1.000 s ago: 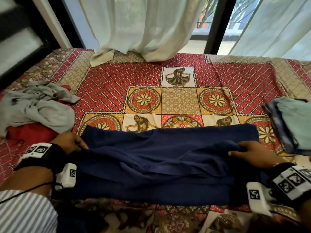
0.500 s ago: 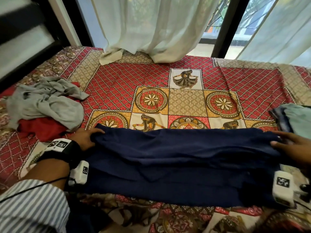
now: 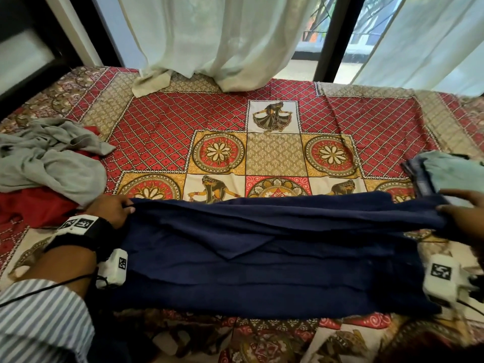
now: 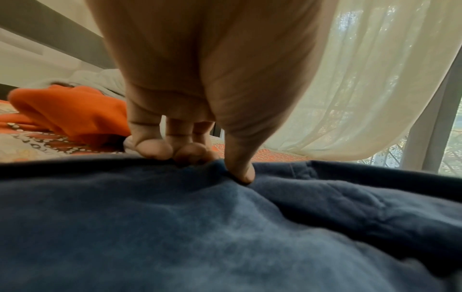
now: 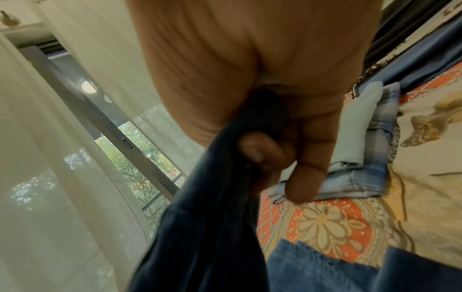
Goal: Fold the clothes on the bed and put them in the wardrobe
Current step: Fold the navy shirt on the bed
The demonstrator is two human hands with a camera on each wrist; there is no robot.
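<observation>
Head view: mid-fold on the navy garment [image 3: 275,247] lying across the near edge of the bed [image 3: 275,158], left hand [image 3: 111,209] and right hand [image 3: 461,208] each pinching a far corner (wardrobe unseen), so next bring that edge evenly toward the near hem.

curtains [image 3: 230,40]: pale, sheer; hung at far side of bed, hems pooled on bedspread by far edge
window frame [image 3: 331,35]: dark upright bar btwn curtain panels; trees + building seen thru glass
bedspread [image 3: 167,132]: red diamond print w/ tan borders; centre squares had flower medallions + dancer figures
wall panel [image 3: 23,56]: dark frame w/ light panel, far left beside bed
cable [image 3: 39,292]: thin, black, ran over striped sleeve [image 3: 39,320] at near left
</observation>
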